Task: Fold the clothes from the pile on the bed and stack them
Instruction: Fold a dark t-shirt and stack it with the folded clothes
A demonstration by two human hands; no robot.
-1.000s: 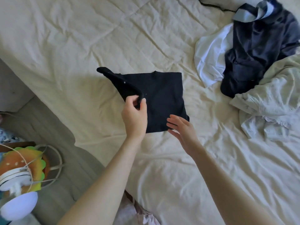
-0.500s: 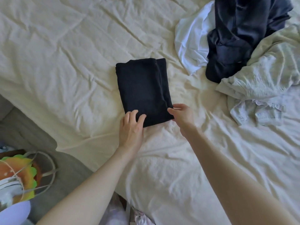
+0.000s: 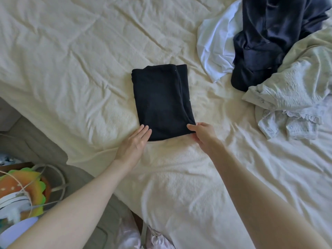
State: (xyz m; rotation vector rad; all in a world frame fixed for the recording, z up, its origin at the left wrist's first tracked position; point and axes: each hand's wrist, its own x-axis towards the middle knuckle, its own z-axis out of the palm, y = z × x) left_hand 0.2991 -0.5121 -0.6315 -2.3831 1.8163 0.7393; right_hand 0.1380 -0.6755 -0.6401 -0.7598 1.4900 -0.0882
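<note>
— What did we find at the centre of the bed (image 3: 75,56)?

— We found a black garment (image 3: 160,103) folded into a narrow upright rectangle, lying flat on the cream sheet. One layer overlapped another, leaving a strip showing along its right side. Edges were fairly even; the fabric looked soft and limp, likely to slump if lifted by one corner.

— And the hands?

— We noted the left hand (image 3: 133,143) with fingers straight, its tips touching the near left corner of the garment. The right hand (image 3: 202,133) pinched the near right corner, thumb on top, fingers curled beneath. The two hands stood apart, one at each near corner.

— Which step did we judge this to be?

— We judged the fold nearly complete: either a last fold away from us, or a lift to start a stack. Either move would call for both near corners carried level.

— Anything outstanding?

— We recorded the pile (image 3: 269,51) to the right, well apart: a white piece, a dark navy one, a pale crinkled one, all unfolded. We saw no stack.
</note>
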